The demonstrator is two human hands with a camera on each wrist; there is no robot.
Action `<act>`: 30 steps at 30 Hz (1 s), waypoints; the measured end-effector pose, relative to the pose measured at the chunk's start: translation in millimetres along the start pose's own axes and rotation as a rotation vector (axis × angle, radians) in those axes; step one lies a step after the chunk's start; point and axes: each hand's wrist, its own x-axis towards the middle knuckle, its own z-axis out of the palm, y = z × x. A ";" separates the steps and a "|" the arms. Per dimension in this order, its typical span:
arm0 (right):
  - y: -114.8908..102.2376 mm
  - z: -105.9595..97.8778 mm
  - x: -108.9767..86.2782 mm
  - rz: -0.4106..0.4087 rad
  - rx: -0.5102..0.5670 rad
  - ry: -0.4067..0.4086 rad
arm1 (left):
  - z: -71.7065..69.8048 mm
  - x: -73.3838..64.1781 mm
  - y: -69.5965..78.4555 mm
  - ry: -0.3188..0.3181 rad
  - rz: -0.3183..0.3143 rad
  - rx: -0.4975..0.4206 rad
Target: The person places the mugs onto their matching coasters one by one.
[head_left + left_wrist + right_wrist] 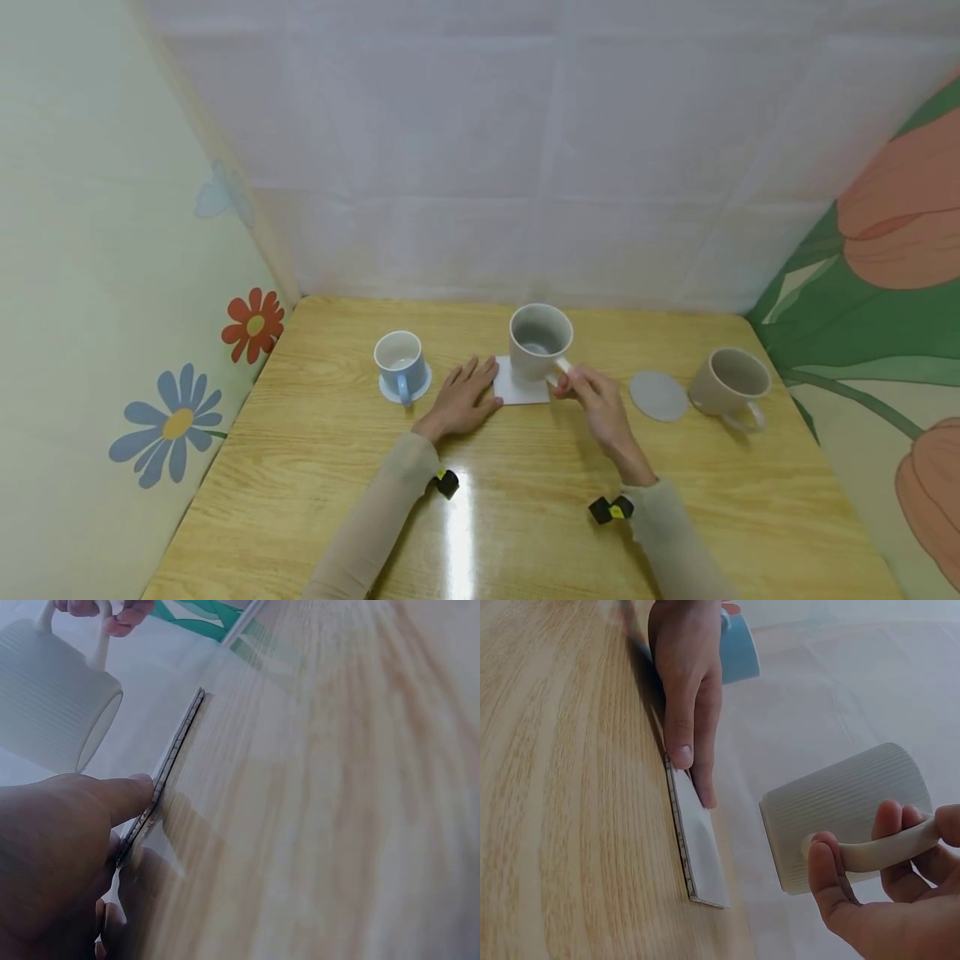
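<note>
My right hand (598, 410) grips the handle of a pale grey ribbed mug (840, 806), which hangs slightly tilted above a white square coaster (523, 394). A gap between the mug's base and the coaster shows in the right wrist view. Palm down on the table, my left hand (459, 402) has its fingers extended, with the fingertips and thumb touching the coaster's left edge. To the left of that hand, a small blue mug (401, 373) stands on a round light coaster (425, 389).
At the right, a beige-grey mug (712, 392) stands on the wooden table (525, 517), beside a round grey coaster (657, 396). White cloth (450, 167) hangs behind the table's back edge. Flower-patterned panels flank both sides.
</note>
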 end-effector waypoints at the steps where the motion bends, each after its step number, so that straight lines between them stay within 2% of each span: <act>1: 0.5 0.3 0.0 0.002 -0.004 0.001 | 0.3 -0.2 0.0 0.003 0.003 0.001; 6: 1.3 2.2 0.1 0.019 -0.030 0.002 | 0.5 -0.6 0.2 0.002 0.002 0.000; 16: 6.6 6.6 0.0 0.013 0.042 -0.004 | 3.3 1.7 -4.9 -0.009 -0.005 0.006; 30: 6.6 10.2 -0.6 0.033 0.028 -0.019 | 2.4 1.0 -3.4 0.003 0.002 0.024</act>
